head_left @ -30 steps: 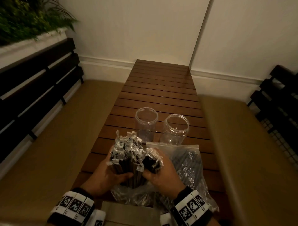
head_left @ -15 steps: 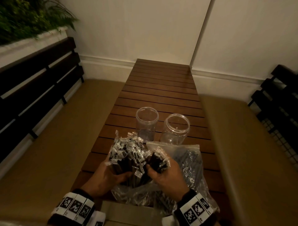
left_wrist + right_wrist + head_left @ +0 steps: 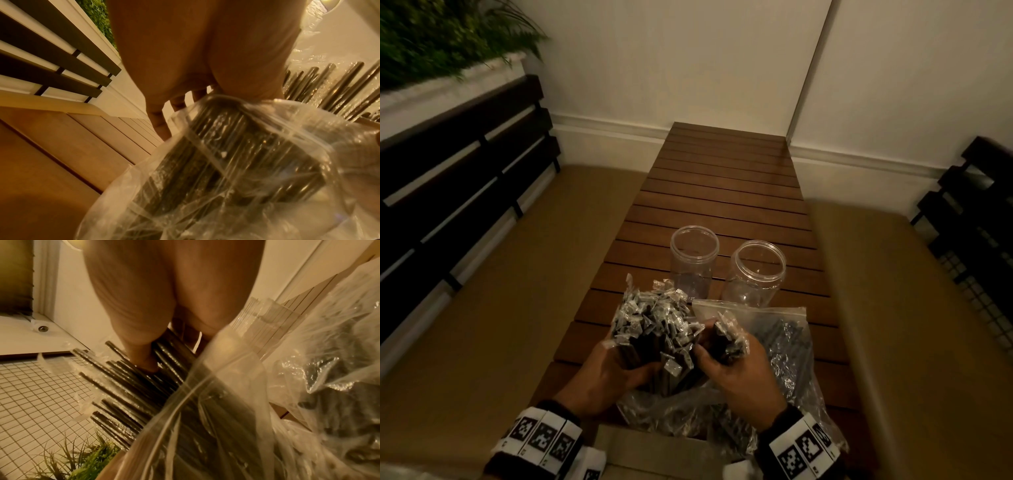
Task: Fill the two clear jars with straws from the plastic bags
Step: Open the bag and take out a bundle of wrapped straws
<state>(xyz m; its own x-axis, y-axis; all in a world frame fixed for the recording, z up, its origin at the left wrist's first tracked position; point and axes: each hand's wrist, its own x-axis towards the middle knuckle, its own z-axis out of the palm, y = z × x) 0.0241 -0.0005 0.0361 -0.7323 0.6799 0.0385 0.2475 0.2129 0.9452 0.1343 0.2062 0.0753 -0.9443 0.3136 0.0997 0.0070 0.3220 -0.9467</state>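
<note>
Two clear jars stand open and upright on the slatted wooden table [image 3: 722, 178]: a taller left jar [image 3: 694, 262] and a rounder right jar [image 3: 756, 274], both holding nothing. My left hand [image 3: 613, 373] grips a thick bundle of black, clear-wrapped straws [image 3: 650, 325] that sticks up out of a plastic bag [image 3: 671, 411]. My right hand [image 3: 736, 370] grips a smaller clump of straws [image 3: 726, 337] split off the bundle's right side. A second plastic bag [image 3: 784, 329] of straws lies flat to the right. In the wrist views the bag [image 3: 236, 170] wraps the straws [image 3: 133, 386].
Tan cushioned benches [image 3: 482, 325] flank the table on both sides. A dark slatted backrest [image 3: 458, 164] and a planter of green leaves [image 3: 431, 34] are at left, a dark slatted and mesh frame [image 3: 976, 212] at right. A white wall stands behind.
My right hand has drawn its clump of straws a little to the right, away from the main bundle in my left hand. The jars have not moved.
</note>
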